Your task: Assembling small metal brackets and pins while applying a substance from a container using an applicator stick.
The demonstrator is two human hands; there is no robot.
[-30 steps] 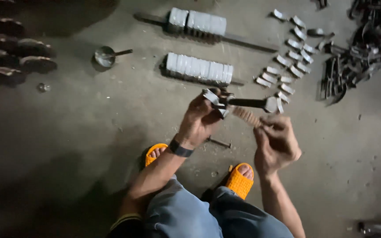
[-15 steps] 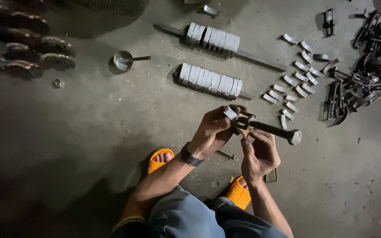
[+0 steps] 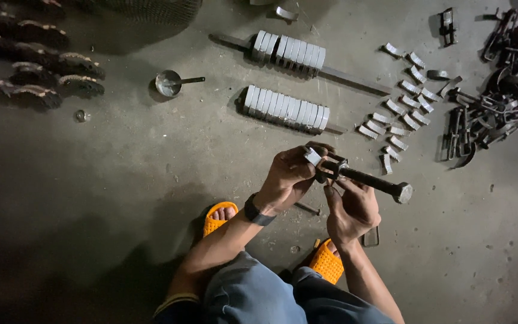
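My left hand (image 3: 292,177) grips a small grey metal block (image 3: 313,156) joined to a dark bracket (image 3: 331,168). A long dark bolt (image 3: 374,182) with a hexagonal head points right from that bracket. My right hand (image 3: 350,207) holds the bolt's shank from below, close to the bracket. Both hands hover above the concrete floor, over my orange sandals (image 3: 328,263). A black band sits on my left wrist.
Two rows of grey blocks threaded on rods (image 3: 287,107) lie ahead. Several loose grey blocks (image 3: 398,120) lie to the right, beside a heap of dark metal brackets (image 3: 499,102). A small metal ladle (image 3: 171,81) and dark toothed parts (image 3: 31,66) lie on the left.
The bolt has swung from pointing left-to-right in front of me into the bracket, and my right hand has come in under its shank. The view shifted slightly.
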